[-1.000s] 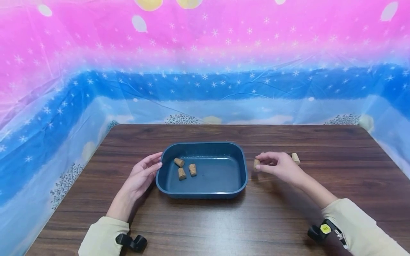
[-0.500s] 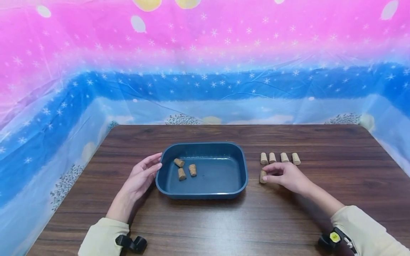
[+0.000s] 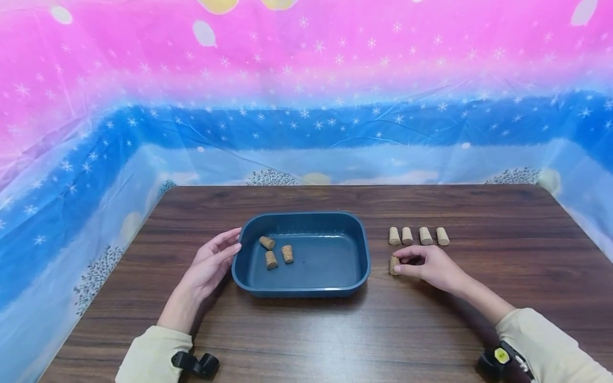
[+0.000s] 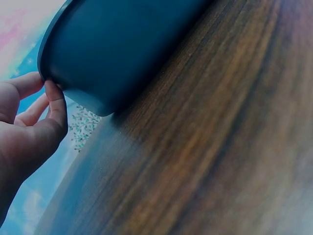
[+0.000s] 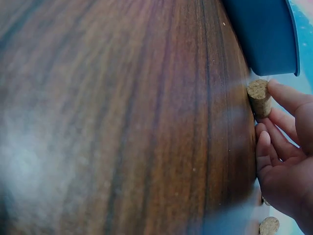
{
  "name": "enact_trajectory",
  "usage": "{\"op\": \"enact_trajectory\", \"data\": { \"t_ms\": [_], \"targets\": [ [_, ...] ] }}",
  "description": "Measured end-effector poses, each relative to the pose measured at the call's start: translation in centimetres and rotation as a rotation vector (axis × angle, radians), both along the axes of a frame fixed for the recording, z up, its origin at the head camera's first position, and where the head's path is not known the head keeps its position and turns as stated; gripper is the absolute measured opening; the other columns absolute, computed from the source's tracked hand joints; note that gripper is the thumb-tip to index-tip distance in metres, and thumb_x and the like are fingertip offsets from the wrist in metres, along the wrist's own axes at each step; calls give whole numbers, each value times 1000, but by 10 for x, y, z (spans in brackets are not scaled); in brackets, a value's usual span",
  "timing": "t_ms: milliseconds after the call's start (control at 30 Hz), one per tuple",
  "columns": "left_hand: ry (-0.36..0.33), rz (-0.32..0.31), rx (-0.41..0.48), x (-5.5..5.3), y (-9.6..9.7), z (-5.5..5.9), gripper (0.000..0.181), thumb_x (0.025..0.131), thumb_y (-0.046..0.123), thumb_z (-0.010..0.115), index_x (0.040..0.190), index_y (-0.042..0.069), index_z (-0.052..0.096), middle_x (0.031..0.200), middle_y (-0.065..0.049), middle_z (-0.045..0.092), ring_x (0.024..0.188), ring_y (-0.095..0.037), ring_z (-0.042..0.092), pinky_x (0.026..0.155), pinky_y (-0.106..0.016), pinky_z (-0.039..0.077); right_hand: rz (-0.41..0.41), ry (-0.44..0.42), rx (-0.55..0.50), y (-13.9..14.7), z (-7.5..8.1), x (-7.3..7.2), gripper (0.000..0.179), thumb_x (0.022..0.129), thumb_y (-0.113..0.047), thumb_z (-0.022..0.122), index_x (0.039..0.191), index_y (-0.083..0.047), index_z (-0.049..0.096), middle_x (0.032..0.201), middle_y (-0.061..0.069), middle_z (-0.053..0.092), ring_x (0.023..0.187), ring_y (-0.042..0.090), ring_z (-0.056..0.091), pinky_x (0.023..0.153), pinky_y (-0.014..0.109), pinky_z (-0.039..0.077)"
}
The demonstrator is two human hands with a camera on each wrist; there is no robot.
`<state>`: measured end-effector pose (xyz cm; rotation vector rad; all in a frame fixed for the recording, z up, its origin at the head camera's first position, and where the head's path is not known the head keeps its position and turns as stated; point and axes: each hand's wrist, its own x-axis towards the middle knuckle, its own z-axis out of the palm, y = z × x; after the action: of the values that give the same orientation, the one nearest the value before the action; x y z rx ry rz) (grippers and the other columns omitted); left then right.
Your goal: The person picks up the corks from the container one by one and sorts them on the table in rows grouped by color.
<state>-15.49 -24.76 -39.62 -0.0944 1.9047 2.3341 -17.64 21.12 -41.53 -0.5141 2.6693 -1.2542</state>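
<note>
My left hand (image 3: 210, 263) rests its thumb and fingertips against the left rim of a dark blue rectangular tray (image 3: 306, 291). Seen from the left wrist, those fingertips (image 4: 40, 81) meet the tray's outer edge at one corner. Three tapered corks lie inside, towards its left end; one is the nearest cork (image 3: 271, 260). To the right of the tray, my right hand (image 3: 433, 268) pinches another cork (image 3: 394, 265) between thumb and fingers, low at the tabletop. The right wrist view shows this cork (image 5: 259, 98) upright, a fingertip on its side.
Behind my right hand, several corks (image 3: 424, 236) stand in a row, narrow ends up. They share a brown wood-grain table (image 3: 306, 340). Patterned pink and blue cloth (image 3: 306, 127) surrounds the table's back and sides.
My right hand has come towards me and slightly right with its cork, lowering it in front of the row. The row is uncovered now. My left hand and the tray stay put.
</note>
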Motion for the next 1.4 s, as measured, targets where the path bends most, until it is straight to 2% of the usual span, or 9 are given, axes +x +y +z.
{"op": "enact_trajectory", "data": {
  "t_ms": [300,667,1067,1400],
  "targets": [
    [13,-10,8,2,0,2,35,97,2,56,131,6,54,115,-5,50,105,-13,54,89,-21,47,16,-6,-34,-1,2,2,35,86,-23,74,113,-1,69,94,2,67,85,14,60,71,26,49],
    [25,-16,28,1,-1,0,27,97,4,57,121,15,61,114,-3,53,102,-12,56,87,-21,48,4,-27,-44,1,-1,0,35,86,-24,75,112,-2,68,96,4,66,88,17,59,72,26,49],
    [2,-9,8,-1,0,1,37,97,4,57,134,4,51,116,-4,51,104,-12,55,90,-21,47,7,-29,-59,1,0,-1,36,85,-23,75,113,-2,68,97,5,66,89,17,59,72,26,49],
    [-7,-6,5,0,0,0,34,97,5,57,131,7,54,116,-3,51,104,-12,55,90,-21,47,2,-47,-61,0,0,0,39,83,-22,77,114,1,67,97,6,66,90,20,59,72,25,49]
  ]
}}
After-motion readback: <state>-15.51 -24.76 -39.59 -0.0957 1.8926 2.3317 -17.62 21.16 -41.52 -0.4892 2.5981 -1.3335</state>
